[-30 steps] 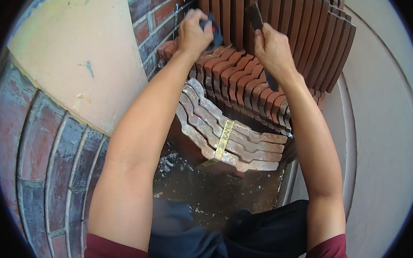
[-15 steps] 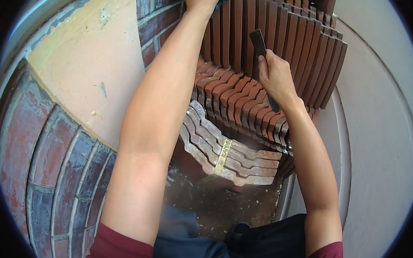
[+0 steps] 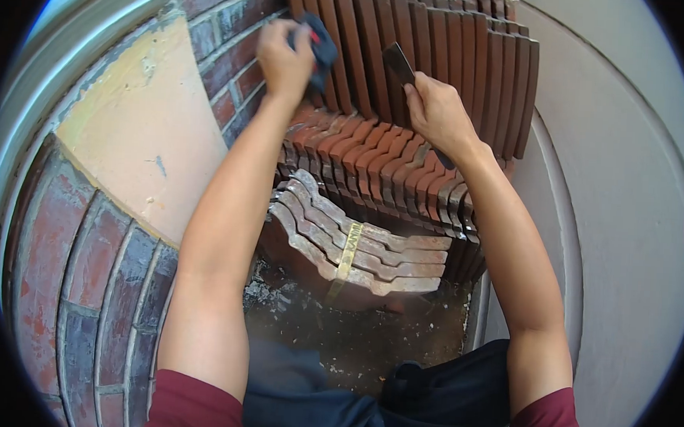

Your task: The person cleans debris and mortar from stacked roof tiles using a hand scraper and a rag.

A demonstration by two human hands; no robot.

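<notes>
My left hand (image 3: pixel 282 57) is closed on a dark, crumpled cloth (image 3: pixel 324 54) with a small red patch. It is raised in front of the brick wall, next to the upright roof tiles (image 3: pixel 433 46). My right hand (image 3: pixel 444 115) is wrapped around a dark flat-bladed tool (image 3: pixel 398 63), its squared end pointing up and left and its other end showing below the wrist. Behind and beneath that hand runs a row of orange-red roof tiles (image 3: pixel 375 150). Nearer to me lies a bundle of paler, dusty tiles (image 3: pixel 389 269), bound with a yellow printed strap (image 3: pixel 346 252).
A brick wall (image 3: pixel 99 279) with a peeling cream panel (image 3: pixel 143 140) curves along my left. On the right stands a smooth grey wall (image 3: pixel 610 187). The dark floor (image 3: pixel 359 344) between my knees and the tiles has pale crumbs on it.
My left hand has come down and back from the top edge, bringing the dark cloth fully into view. My right hand keeps hold of the tool. The view has shifted slightly.
</notes>
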